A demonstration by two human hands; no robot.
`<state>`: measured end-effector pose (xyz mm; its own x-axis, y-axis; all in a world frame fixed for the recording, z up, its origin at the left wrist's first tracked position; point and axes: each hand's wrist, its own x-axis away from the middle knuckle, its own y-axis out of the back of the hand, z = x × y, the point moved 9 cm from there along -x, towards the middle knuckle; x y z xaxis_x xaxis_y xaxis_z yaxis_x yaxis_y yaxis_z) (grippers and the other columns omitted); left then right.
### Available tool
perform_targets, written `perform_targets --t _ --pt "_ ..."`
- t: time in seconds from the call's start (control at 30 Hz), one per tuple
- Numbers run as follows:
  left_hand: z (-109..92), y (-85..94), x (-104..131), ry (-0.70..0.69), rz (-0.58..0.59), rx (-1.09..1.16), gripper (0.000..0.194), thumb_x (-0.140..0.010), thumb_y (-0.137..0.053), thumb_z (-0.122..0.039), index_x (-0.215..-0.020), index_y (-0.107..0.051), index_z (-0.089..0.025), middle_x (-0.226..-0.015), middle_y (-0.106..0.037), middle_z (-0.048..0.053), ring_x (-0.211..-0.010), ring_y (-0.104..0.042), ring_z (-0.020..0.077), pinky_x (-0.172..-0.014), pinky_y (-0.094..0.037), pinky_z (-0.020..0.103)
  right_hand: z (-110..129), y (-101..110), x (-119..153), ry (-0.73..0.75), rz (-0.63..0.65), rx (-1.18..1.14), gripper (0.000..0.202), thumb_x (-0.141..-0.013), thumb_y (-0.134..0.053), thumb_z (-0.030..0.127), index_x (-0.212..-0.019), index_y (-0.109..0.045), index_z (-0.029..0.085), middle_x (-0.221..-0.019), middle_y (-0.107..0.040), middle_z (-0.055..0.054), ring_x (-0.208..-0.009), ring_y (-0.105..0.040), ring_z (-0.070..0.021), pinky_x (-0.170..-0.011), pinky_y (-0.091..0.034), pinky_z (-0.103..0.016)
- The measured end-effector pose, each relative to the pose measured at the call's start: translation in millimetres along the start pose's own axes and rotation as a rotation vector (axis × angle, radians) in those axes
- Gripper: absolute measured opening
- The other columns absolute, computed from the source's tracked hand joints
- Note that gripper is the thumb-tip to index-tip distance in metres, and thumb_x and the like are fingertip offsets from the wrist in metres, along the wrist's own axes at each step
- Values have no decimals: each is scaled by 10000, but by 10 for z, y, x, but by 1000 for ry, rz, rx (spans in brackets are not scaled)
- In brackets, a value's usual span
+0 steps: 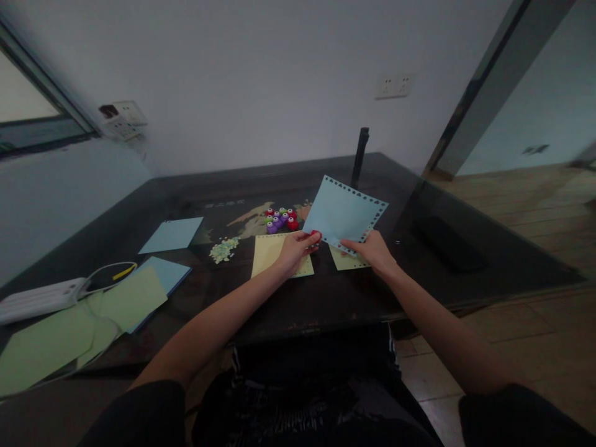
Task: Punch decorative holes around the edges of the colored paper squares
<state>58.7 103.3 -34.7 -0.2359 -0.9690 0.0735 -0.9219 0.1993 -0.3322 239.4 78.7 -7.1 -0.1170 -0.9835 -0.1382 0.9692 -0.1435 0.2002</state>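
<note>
A light blue paper sheet [342,211] with small holes punched along its edges is raised and tilted over the dark table. My right hand [370,248] pinches its lower right edge. At the sheet's lower left corner, my left hand [298,247] is closed on a small red punch [316,236]. Beneath my left hand lies a yellow sheet [265,251] with holes along its edges; another yellow sheet [347,259] is partly hidden under the blue one. Several red, green and purple punches [280,219] stand grouped just beyond my left hand.
Small paper bits [224,249] are heaped left of the yellow sheet. Further left lie a blue sheet [172,235], green sheets [51,344] and a white power strip [41,301] with a cable. A black object [449,244] lies right; a black upright post [360,155] stands behind.
</note>
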Motion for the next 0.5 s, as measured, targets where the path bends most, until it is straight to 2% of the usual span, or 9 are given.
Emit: perform_targets --t 0.2,0.5 --pt "-22 -21 16 -19 1 0 335 -532 -817 -329 -751 -691 -110 -804 -659 67 -741 -586 131 -694 -452 272 -73 17 -15 -14 -2 -1 360 -567 -754 328 -846 -690 109 -820 -717 -111 -672 -673 -254 -642 -549 -392" --pt "-28 -36 16 -37 5 -22 332 -543 -811 -344 -749 -690 -113 -804 -664 69 -731 -590 132 -705 -459 282 -87 47 -51 31 -17 41 325 -576 -746 322 -822 -694 115 -825 -719 -107 -724 -675 -265 -665 -545 -385"
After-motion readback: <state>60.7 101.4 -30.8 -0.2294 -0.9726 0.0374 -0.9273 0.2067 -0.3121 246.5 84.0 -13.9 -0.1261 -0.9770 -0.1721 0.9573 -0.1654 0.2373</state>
